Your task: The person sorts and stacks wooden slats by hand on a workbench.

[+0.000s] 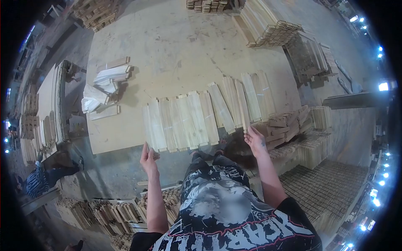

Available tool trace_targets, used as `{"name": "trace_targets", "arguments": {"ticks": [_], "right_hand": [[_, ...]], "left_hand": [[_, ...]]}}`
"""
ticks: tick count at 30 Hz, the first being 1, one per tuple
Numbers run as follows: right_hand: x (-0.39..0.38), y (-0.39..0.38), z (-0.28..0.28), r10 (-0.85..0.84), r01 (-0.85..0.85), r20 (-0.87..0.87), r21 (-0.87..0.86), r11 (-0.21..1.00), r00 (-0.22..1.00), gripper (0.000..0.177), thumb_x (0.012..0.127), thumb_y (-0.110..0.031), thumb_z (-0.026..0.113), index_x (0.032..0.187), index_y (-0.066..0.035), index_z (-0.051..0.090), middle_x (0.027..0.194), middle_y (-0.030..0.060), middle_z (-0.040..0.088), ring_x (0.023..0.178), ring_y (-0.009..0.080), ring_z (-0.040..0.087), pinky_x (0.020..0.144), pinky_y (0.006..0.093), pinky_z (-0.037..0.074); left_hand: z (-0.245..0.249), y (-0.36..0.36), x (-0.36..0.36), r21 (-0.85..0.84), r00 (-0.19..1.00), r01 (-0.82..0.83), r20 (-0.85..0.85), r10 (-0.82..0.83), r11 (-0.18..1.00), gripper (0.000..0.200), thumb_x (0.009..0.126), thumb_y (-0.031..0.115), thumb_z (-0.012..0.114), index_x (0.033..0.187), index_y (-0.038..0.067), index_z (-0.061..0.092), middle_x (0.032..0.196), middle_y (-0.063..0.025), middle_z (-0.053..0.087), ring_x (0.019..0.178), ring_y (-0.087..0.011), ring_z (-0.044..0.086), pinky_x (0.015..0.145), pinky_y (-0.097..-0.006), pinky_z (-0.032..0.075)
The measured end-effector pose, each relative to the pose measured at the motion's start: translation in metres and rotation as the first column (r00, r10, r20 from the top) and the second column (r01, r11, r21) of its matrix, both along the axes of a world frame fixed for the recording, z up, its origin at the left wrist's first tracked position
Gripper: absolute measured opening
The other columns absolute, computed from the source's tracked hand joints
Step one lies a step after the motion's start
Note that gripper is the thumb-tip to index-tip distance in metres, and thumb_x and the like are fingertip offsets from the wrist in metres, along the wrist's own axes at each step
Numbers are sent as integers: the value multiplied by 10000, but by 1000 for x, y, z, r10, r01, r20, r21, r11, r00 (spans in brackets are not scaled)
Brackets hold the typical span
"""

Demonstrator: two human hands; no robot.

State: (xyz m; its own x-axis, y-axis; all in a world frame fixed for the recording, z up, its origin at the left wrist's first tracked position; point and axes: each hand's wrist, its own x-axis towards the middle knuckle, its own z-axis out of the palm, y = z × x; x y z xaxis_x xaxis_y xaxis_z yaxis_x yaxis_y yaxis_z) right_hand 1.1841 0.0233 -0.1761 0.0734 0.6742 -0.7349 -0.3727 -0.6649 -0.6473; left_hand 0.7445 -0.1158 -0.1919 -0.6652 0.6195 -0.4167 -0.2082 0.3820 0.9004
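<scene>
A row of pale wooden slats (180, 121) lies side by side along the near edge of the large table (167, 54). My right hand (254, 141) pinches the near end of a narrow wooden slat (241, 100), which is tilted over the slats at the row's right part. At the row's left end, my left hand (148, 158) is beside the near corner of the leftmost slat, its fingers partly together; whether they hold anything is too small to tell. Another slat (221, 108) lies at a slant, with a gap to its left.
White-wrapped bundles (100, 90) lie on the table's left side. Stacked slats (268, 27) stand at the back right. More wood piles (289, 125) are at the right and below me. A person in a striped sleeve (37, 182) is at the far left.
</scene>
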Motion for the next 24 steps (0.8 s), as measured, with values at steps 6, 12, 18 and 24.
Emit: {"name": "trace_targets", "arguments": {"ticks": [6, 12, 18, 24], "right_hand": [[-60, -29, 10, 44, -228, 373, 466, 855, 927, 285, 929, -68, 708, 1177, 19, 597, 956, 89, 714, 794, 118, 672, 702, 254, 552], [-82, -39, 0, 68, -525, 822, 295, 799, 565, 315, 869, -146, 757, 1137, -61, 616, 801, 75, 649, 691, 198, 655, 670, 353, 524], [-71, -32, -16, -80, -495, 868, 352, 794, 490, 310, 879, -109, 752, 1130, -17, 594, 730, 53, 624, 586, 135, 601, 539, 291, 494], [-83, -40, -17, 188, -478, 631, 327, 816, 753, 335, 875, -129, 755, 1140, -6, 593, 717, 38, 617, 593, 92, 581, 531, 283, 465]], "left_hand": [[4, 4, 3, -14, 1000, -9, -1, 9, 1000, 471, 1001, 66, 576, 1467, 112, 535, 846, -18, 692, 694, -94, 635, 630, -270, 552], [5, 3, 2, -23, 1000, -16, 5, 16, 1000, 468, 998, 69, 580, 1462, 107, 541, 813, -8, 669, 685, -95, 628, 630, -268, 545], [9, 4, 4, -21, 1000, -16, -1, 16, 1000, 467, 991, 74, 592, 1455, 98, 549, 790, -8, 645, 679, -103, 622, 626, -272, 541], [4, 3, 3, -7, 999, -21, 26, 22, 1000, 481, 989, 86, 610, 1464, 116, 540, 780, 0, 639, 667, -110, 627, 630, -276, 551]]}}
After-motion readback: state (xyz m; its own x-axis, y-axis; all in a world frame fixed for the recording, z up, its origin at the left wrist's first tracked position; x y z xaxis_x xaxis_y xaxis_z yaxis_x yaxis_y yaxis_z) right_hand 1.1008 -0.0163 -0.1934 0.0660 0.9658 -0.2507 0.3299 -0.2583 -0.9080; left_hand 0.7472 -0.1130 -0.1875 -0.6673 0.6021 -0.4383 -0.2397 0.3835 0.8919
